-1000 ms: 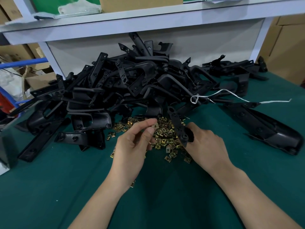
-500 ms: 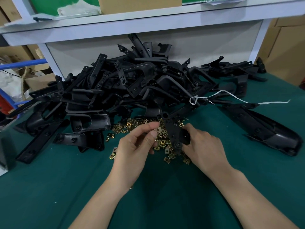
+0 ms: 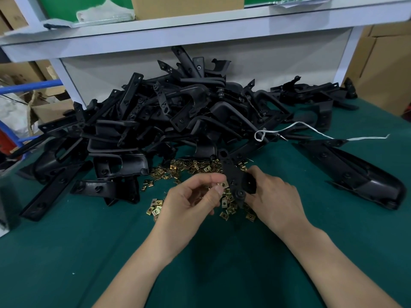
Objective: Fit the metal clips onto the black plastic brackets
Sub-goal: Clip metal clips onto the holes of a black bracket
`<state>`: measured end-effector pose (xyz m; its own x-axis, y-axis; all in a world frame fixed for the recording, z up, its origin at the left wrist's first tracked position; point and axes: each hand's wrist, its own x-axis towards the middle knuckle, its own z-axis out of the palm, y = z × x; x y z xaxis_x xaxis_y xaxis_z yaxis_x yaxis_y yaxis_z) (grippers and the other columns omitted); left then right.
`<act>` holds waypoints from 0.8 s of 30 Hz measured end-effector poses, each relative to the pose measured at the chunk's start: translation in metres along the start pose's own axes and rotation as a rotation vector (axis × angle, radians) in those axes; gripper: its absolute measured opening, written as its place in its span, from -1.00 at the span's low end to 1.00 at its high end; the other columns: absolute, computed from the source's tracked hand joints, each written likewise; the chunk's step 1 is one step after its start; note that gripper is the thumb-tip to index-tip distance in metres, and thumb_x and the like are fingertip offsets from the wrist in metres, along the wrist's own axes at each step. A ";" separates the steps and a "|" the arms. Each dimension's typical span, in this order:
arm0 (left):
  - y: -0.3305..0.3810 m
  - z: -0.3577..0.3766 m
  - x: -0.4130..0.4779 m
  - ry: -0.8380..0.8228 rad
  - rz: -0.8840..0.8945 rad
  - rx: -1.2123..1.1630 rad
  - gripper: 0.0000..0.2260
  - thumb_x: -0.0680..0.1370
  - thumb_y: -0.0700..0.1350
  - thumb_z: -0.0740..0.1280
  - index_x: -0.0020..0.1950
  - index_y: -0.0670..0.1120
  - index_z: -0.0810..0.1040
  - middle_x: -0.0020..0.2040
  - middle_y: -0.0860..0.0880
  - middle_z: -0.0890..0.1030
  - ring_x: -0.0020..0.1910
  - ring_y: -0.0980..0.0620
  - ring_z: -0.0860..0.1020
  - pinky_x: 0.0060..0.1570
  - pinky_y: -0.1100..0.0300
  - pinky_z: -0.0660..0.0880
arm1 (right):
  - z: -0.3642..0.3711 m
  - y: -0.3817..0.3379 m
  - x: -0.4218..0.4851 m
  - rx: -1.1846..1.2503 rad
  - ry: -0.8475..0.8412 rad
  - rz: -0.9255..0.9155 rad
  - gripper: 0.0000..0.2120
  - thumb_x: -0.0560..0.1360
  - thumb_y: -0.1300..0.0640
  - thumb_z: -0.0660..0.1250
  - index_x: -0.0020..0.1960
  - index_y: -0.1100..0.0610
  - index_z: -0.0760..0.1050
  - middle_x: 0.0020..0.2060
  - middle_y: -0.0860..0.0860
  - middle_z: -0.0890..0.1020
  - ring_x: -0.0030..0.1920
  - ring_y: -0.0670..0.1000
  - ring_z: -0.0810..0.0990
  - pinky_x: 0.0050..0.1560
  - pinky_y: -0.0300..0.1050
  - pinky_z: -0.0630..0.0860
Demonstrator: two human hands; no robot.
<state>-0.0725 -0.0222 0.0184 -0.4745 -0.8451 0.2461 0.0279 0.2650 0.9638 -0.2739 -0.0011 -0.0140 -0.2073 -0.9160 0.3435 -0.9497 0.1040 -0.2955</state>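
My right hand (image 3: 272, 200) grips a black plastic bracket (image 3: 235, 176), holding it upright and tilted over a heap of brass-coloured metal clips (image 3: 195, 167) on the green table. My left hand (image 3: 191, 201) pinches one metal clip (image 3: 223, 185) between thumb and forefinger, right against the bracket's left edge. A big pile of black brackets (image 3: 169, 116) lies behind the clips.
A long black part (image 3: 355, 172) lies on the right of the green table (image 3: 66, 252), with a white string (image 3: 311, 130) above it. A white shelf frame (image 3: 200, 34) rises behind the pile. Cardboard boxes (image 3: 382, 70) stand at the right and left.
My right hand has brought the bracket left and nearer to my left hand. The clip in my left hand now meets the bracket's edge.
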 end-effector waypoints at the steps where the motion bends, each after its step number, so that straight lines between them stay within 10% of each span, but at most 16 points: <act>1: 0.000 0.000 0.000 0.000 0.000 0.001 -0.83 0.52 0.04 0.38 0.09 0.15 0.68 -0.28 0.08 0.61 -0.27 0.12 0.55 -0.17 0.32 0.52 | 0.000 0.000 0.000 0.002 -0.001 0.001 -0.63 0.47 -0.29 0.13 0.11 -0.05 0.37 -0.40 -0.20 0.27 -0.28 0.07 0.46 -0.36 -0.05 0.18; 15: -0.002 -0.001 0.000 -0.018 -0.027 -0.010 -0.85 0.53 0.02 0.39 0.08 0.16 0.67 -0.23 0.10 0.63 -0.26 0.12 0.57 -0.16 0.31 0.53 | 0.000 0.000 -0.001 0.024 0.015 -0.036 -0.54 0.40 -0.31 0.01 0.11 -0.05 0.37 -0.20 -0.11 0.57 -0.14 0.12 0.61 -0.30 -0.05 0.23; 24: -0.004 0.008 0.001 -0.049 -0.185 -0.374 -0.71 0.45 0.03 0.46 0.14 -0.01 0.69 -0.15 0.01 0.61 -0.19 0.06 0.59 -0.20 0.21 0.54 | 0.000 -0.003 0.000 -0.001 -0.024 -0.006 -0.62 0.41 -0.25 0.05 0.11 -0.07 0.33 -0.29 -0.15 0.40 -0.13 0.11 0.59 -0.32 -0.04 0.19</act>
<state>-0.0797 -0.0205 0.0145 -0.5427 -0.8371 0.0688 0.2511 -0.0835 0.9643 -0.2710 -0.0012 -0.0136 -0.1960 -0.9255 0.3242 -0.9511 0.0989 -0.2925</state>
